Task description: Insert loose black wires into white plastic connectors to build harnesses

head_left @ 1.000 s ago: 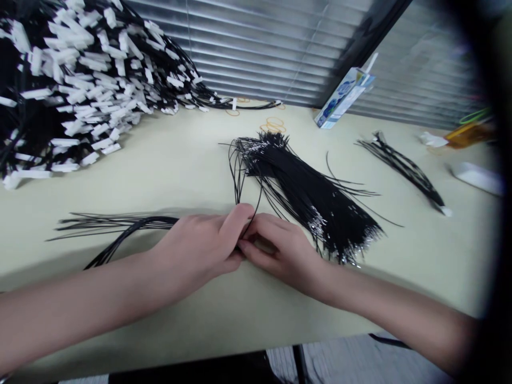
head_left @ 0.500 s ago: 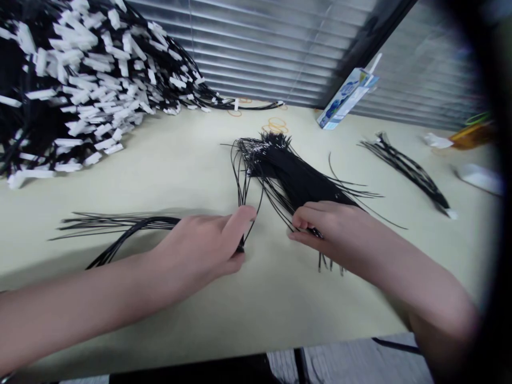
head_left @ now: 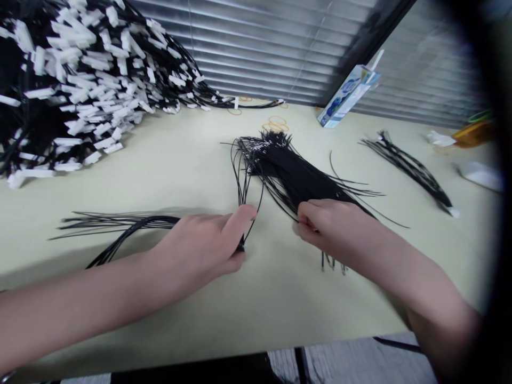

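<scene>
Black wires [head_left: 240, 181] are pinched in a small bunch by the left hand [head_left: 204, 248] while more are gripped from the large loose pile [head_left: 296, 176] by the right hand [head_left: 332, 229], so most are judged unsorted.

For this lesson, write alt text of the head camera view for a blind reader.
A person's left hand pinches a few thin black wires against a pale green table while the right hand rests on a loose black wire bundle.

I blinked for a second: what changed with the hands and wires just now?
The right hand left the left hand and moved right onto the loose wire pile, pinching some strands. The left hand still grips its looped wire bundle; everything else stayed put.
</scene>
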{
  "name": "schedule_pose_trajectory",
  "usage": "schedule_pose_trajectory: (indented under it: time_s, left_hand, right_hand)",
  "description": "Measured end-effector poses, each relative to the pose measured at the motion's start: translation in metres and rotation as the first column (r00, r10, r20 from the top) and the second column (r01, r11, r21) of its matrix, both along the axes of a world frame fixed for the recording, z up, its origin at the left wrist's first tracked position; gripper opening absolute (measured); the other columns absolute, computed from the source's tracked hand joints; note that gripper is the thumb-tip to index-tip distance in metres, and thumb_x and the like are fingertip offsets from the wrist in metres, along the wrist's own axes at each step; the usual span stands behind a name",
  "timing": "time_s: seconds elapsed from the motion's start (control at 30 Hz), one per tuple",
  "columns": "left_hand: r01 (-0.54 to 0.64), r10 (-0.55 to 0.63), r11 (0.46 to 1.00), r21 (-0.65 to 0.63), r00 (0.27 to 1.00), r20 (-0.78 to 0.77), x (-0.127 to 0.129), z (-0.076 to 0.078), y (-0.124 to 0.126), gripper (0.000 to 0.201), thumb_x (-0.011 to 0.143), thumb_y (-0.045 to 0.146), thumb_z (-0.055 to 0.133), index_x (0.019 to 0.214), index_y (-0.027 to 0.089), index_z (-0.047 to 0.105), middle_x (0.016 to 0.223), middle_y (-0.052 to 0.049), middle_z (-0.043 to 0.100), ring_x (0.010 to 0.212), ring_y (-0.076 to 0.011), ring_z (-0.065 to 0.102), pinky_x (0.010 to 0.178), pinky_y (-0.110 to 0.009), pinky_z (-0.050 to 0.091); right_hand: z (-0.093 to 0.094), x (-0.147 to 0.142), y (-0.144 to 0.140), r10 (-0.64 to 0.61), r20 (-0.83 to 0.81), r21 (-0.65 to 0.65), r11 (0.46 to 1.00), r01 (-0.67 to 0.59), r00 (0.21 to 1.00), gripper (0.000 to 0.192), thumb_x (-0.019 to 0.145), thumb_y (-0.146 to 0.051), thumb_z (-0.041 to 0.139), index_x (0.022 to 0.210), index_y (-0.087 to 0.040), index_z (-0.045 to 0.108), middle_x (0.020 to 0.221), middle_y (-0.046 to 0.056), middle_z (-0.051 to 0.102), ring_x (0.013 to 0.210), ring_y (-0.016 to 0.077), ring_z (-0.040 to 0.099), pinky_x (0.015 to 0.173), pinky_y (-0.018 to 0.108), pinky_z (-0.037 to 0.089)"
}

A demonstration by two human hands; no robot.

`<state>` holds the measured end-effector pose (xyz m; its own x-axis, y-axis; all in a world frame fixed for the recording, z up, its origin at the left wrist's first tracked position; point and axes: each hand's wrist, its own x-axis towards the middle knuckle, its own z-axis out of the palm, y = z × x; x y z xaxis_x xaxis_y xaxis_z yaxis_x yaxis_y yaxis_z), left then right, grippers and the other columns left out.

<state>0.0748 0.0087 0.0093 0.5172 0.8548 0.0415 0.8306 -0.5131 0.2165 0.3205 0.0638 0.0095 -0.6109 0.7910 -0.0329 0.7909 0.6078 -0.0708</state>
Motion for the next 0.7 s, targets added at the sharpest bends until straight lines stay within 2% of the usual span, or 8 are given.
schedule_pose_trajectory:
  time_s: [0.13,0.23,0.3,0.37,0.4,0.47,0.57,0.7]
  left_hand:
    - [0.012,-0.012,1.000,0.003,1.000,0.014,-0.001,-0.001,0.000,0.036,0.078,0.025,0.054,0.111,0.016,0.043,0.074,-0.004,0.070,0.058,-0.0236,0.066,0.048,-0.030,0.044]
    - [0.014,-0.014,1.000,0.003,1.000,0.015,0.000,0.000,0.000,0.035,0.078,0.025,0.055,0.110,0.017,0.043,0.075,-0.004,0.070,0.059,-0.0245,0.066,0.049,-0.030,0.045]
    - [0.004,-0.004,1.000,-0.001,1.000,-0.003,0.000,0.001,0.000,0.035,0.077,0.025,0.055,0.109,0.017,0.044,0.075,-0.005,0.071,0.059,-0.0241,0.067,0.048,-0.029,0.044]
    - [0.001,-0.001,1.000,0.001,1.000,-0.005,0.001,0.002,0.001,0.033,0.077,0.025,0.055,0.108,0.017,0.045,0.075,-0.005,0.071,0.058,-0.0236,0.067,0.047,-0.028,0.043]
    - [0.006,-0.006,1.000,0.005,1.000,0.001,0.001,0.002,0.001,0.032,0.077,0.025,0.055,0.106,0.017,0.046,0.074,-0.005,0.071,0.057,-0.0234,0.066,0.046,-0.027,0.043]
    - [0.022,-0.022,1.000,0.012,1.000,0.019,0.001,0.002,0.001,0.029,0.076,0.024,0.055,0.103,0.017,0.047,0.073,-0.005,0.070,0.056,-0.0228,0.066,0.045,-0.027,0.042]
    - [0.032,-0.032,0.999,0.003,0.999,0.034,0.000,0.002,0.001,0.028,0.075,0.023,0.056,0.101,0.017,0.047,0.070,-0.004,0.069,0.053,-0.0222,0.064,0.042,-0.026,0.040]
    - [0.037,-0.037,0.999,0.009,0.997,0.062,0.000,0.000,0.001,0.033,0.076,0.024,0.056,0.106,0.017,0.045,0.073,-0.004,0.070,0.056,-0.0244,0.066,0.044,-0.029,0.043]
  right_hand:
    - [0.005,-0.012,0.000,-0.138,-0.033,-0.058,0.989,0.136,0.990,0.019,0.073,-0.018,0.054,0.060,-0.021,0.040,0.054,-0.003,0.046,0.047,0.0116,0.037,0.047,0.028,0.024]
    - [0.010,-0.020,-0.001,-0.234,-0.288,-0.437,0.895,0.090,0.929,0.010,0.072,-0.017,0.056,0.067,-0.022,0.049,0.056,-0.004,0.050,0.049,0.0101,0.040,0.044,0.024,0.028]
    - [0.011,-0.025,-0.002,-0.363,-0.416,-0.773,0.624,-0.114,0.834,0.008,0.075,-0.017,0.056,0.069,-0.020,0.052,0.062,-0.003,0.056,0.051,0.0086,0.044,0.044,0.022,0.030]
    - [0.009,-0.031,-0.004,-0.544,-0.418,-0.908,0.282,-0.311,0.728,0.005,0.076,-0.019,0.059,0.075,-0.019,0.055,0.067,-0.002,0.059,0.052,0.0066,0.045,0.043,0.019,0.031]
    - [0.007,-0.033,-0.006,-0.616,-0.387,-0.914,0.158,-0.373,0.686,0.007,0.076,-0.020,0.062,0.081,-0.019,0.057,0.067,-0.002,0.060,0.052,0.0058,0.046,0.043,0.018,0.031]
    - [0.004,-0.039,-0.010,-0.708,-0.336,-0.894,0.032,-0.448,0.621,0.024,0.074,-0.022,0.069,0.096,-0.018,0.060,0.069,-0.003,0.060,0.053,0.0049,0.048,0.043,0.016,0.032]
    - [-0.001,-0.044,-0.016,-0.749,-0.324,-0.869,-0.005,-0.494,0.578,0.036,0.071,-0.020,0.074,0.102,-0.018,0.057,0.071,-0.003,0.061,0.057,0.0050,0.051,0.047,0.015,0.036]
    - [-0.004,-0.051,-0.026,-0.775,-0.442,-0.842,0.184,-0.508,0.452,0.035,0.069,-0.014,0.074,0.095,-0.020,0.052,0.068,-0.006,0.062,0.060,0.0060,0.056,0.054,0.016,0.042]
